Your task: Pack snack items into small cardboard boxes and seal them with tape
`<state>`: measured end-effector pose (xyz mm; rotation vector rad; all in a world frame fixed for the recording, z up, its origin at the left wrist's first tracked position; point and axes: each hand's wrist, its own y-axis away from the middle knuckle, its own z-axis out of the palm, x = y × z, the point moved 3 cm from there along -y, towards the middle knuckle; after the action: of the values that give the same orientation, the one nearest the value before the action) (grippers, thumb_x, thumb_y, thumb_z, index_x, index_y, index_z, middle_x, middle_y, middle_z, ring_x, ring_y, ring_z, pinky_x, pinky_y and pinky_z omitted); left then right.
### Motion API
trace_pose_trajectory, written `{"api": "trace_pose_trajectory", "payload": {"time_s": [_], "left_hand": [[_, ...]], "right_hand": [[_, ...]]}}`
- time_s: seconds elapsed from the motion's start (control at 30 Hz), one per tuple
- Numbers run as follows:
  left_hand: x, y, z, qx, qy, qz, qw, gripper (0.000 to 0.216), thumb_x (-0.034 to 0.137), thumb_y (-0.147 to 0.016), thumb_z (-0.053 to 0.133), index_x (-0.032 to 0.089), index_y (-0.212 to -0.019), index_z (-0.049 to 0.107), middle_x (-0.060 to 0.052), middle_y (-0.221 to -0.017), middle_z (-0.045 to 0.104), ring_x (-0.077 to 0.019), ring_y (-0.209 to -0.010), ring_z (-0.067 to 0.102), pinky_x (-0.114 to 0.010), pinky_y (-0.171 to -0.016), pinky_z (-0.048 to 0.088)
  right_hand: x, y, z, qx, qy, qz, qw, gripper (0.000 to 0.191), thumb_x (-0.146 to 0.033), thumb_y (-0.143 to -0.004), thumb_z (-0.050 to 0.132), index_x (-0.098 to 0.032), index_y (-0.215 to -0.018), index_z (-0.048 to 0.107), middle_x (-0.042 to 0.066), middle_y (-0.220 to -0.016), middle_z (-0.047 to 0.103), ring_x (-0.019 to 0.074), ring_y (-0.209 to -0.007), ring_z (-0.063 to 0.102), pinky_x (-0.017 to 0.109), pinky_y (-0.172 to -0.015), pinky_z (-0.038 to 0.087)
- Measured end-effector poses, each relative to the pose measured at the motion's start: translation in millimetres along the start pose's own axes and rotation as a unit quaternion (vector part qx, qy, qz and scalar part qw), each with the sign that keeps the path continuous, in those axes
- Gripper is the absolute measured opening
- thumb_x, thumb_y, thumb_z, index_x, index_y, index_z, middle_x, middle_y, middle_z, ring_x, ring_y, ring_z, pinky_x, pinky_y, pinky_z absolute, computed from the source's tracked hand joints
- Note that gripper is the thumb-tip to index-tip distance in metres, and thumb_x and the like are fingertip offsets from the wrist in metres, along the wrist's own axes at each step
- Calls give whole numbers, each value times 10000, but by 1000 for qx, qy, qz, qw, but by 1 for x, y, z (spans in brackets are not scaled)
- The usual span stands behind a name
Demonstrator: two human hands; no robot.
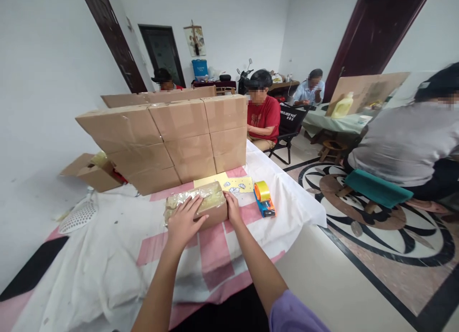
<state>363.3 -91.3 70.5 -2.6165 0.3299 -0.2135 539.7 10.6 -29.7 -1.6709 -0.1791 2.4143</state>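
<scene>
A small cardboard box (212,216), its top covered in shiny, wrinkled clear tape, lies on the cloth-covered table in front of me. Spread fingers of my left hand (184,217) rest flat over its top left part, with the thumb toward the front edge. At the box's right end, my right hand (233,208) holds the corner; some of its fingers are partly hidden. To the right stands a blue and orange tape dispenser (266,207) with a yellowish roll of tape (262,191). Just behind the box lies a yellow sheet (244,183) with printed pictures.
A wall of taped cardboard boxes (186,138) rises behind the work area. An open carton (100,176) and a white perforated basket (79,216) are at the left. A person in a red shirt (267,114) sits beyond; another in grey (401,138) sits at the right.
</scene>
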Motion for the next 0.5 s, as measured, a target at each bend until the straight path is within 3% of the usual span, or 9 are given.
{"api": "trace_pose_trajectory", "payload": {"time_s": [0.37,0.5], "left_hand": [[-4,-1,6,5,-14,-17,1000,553,419,-878,666,324,-1417,583,17,-1462,585,-301,-1355,546,-448,-1111,456],[-5,0,6,4,-2,-17,1000,559,429,-882,658,319,-1424,576,10,-1462,587,-309,-1359,540,-464,-1124,438]], "right_hand": [[-5,-2,4,-15,41,-43,998,322,-430,-901,554,-209,-1002,766,83,-1090,769,270,-1065,682,408,-995,493],[-24,16,-6,-9,64,-64,996,290,-391,-907,566,-205,-1031,750,101,-1141,750,276,-1125,665,437,-1037,475]]}}
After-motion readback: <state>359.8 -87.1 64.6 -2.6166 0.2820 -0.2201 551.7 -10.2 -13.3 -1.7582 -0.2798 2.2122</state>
